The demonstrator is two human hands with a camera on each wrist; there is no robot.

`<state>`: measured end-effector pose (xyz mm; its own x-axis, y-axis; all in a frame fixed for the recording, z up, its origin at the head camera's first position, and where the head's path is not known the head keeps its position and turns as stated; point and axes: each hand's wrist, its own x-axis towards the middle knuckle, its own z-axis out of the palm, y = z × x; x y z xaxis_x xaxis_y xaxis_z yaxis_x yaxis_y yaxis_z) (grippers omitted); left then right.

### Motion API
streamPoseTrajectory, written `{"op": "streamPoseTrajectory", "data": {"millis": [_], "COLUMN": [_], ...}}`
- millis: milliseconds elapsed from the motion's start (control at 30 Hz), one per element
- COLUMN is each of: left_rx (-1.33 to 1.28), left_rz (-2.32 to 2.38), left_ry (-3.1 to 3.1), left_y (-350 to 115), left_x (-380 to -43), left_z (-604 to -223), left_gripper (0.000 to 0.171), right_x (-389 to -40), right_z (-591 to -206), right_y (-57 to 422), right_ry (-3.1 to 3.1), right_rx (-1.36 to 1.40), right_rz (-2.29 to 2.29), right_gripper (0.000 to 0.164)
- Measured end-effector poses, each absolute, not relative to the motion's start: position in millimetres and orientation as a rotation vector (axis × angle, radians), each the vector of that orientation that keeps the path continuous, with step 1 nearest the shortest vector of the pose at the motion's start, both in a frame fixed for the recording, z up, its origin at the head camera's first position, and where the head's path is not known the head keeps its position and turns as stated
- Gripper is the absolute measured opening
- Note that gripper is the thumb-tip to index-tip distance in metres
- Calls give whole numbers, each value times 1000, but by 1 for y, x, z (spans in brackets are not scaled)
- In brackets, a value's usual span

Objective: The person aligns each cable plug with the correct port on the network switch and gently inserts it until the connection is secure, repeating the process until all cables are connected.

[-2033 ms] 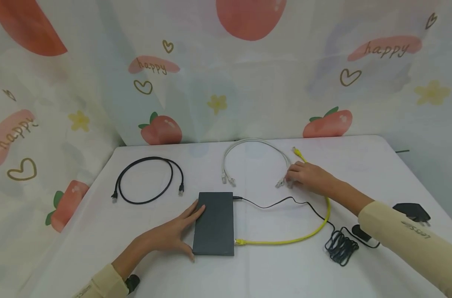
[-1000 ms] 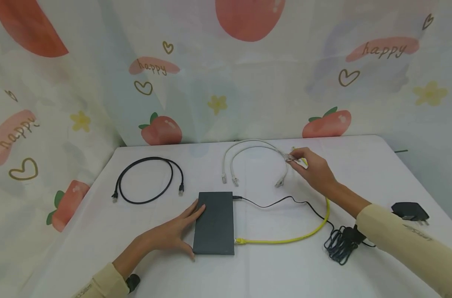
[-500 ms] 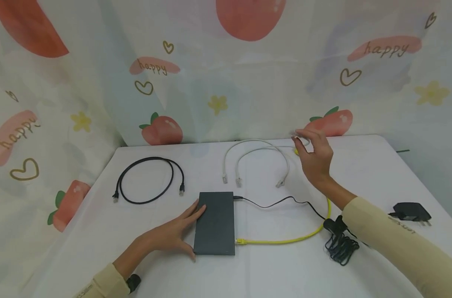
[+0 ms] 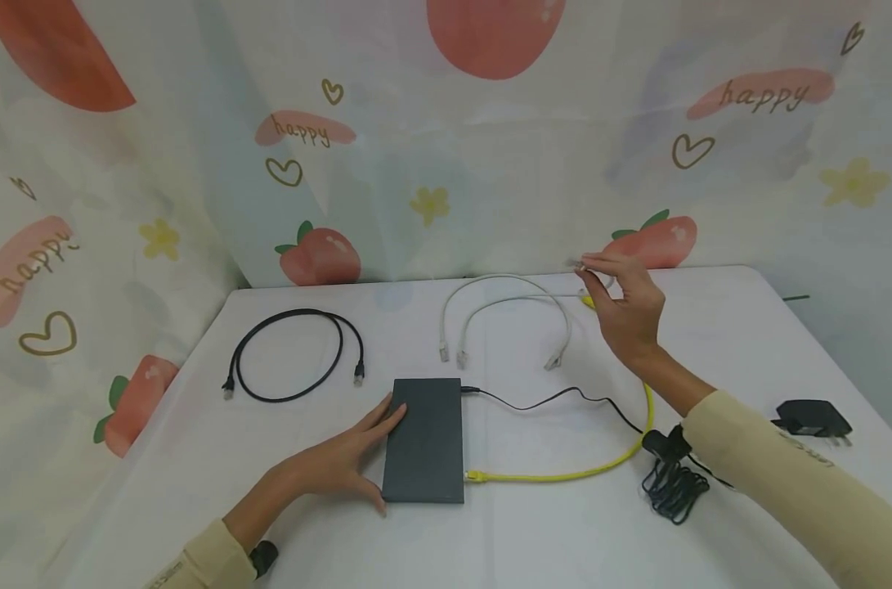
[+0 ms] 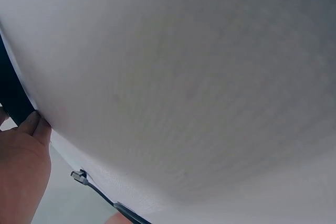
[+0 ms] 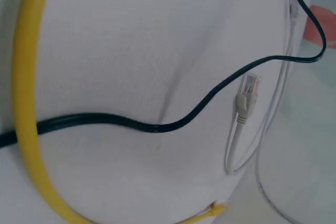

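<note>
My left hand point(image 4: 335, 462) lies spread against the left side of a flat dark grey box point(image 4: 425, 442), fingertips on its top and thumb by its near corner. The left wrist view shows the fingers at the dark box's edge point(image 5: 13, 87). Above the table's back edge, my right hand point(image 4: 628, 315) pinches one end of a white Ethernet cable point(image 4: 500, 299) between thumb and fingers. This cable's other plug point(image 4: 461, 358) hangs down toward the table. A second white Ethernet cable point(image 4: 504, 276) lies curved there. A yellow Ethernet cable point(image 4: 549, 478) runs from the box's right side.
A thin black power lead point(image 4: 522, 408) leaves the box's upper right toward a bundled black cord point(image 4: 674, 495). At the right is a black power adapter point(image 4: 813, 417). A black Ethernet cable point(image 4: 287, 400) lies looped at the back left. A patterned curtain point(image 4: 387, 180) hangs behind.
My right hand has taken up one end of a white Ethernet cable and raised it up and back, drawing that cable out of line with the other. The left hand stays on the box.
</note>
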<state>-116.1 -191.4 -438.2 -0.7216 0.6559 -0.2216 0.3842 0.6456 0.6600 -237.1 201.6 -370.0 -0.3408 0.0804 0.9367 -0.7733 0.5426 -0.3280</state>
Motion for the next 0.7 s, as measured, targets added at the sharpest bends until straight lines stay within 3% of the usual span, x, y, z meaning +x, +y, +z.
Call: {"op": "streamPoseTrajectory", "data": {"millis": [500, 633, 700], "left_rx": [815, 816, 823], "left_rz": [813, 809, 805], "left_ry": [2418, 2417, 2420], "left_y": [-192, -191, -191], "left_x": [-116, -116, -116], "left_z": [-438, -437, -437], "left_gripper": [124, 124, 124], "right_x": [-199, -180, -172], "right_z": [-359, -358, -359], "right_y": [243, 252, 256], "right_ry": [-1897, -1994, -2025], "right_rx": [697, 699, 712], "right_rz": [787, 743, 723], "right_gripper": [38, 21, 30]}}
